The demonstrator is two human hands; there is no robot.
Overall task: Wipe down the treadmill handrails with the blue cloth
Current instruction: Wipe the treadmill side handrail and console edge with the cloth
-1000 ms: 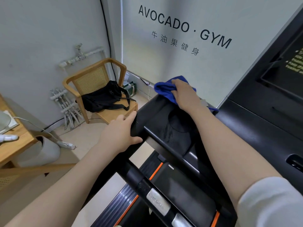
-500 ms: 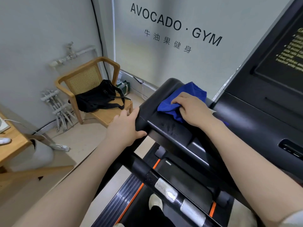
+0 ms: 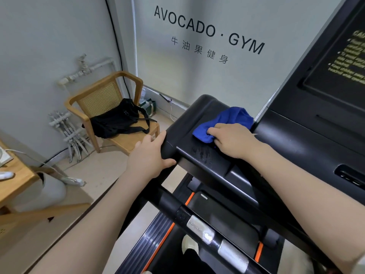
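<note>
- Drawn back from the handrail's far end: blue cloth (image 3: 223, 122), bunched on the broad top of the left handrail (image 3: 189, 123).
- Right hand (image 3: 235, 141) curled onto it, pressing down, probably mid-stroke.
- Left hand (image 3: 150, 155) clasping the handrail's outer edge, apparently for bracing.
- Beyond: wooden chair (image 3: 110, 95) bearing a black bag (image 3: 116, 119).

The cloth (image 3: 224, 123) is deep blue against the black treadmill handrail (image 3: 189, 125), and orange stripes (image 3: 160, 248) edge the ribbed black side rail, near silver sensor plates (image 3: 200, 229) on the black crossbar. A black bag (image 3: 116, 118) lies on the tan wooden chair (image 3: 104, 95), whose back is pale woven cane, before a grey-white wall (image 3: 49, 36) lettered in black.
</note>
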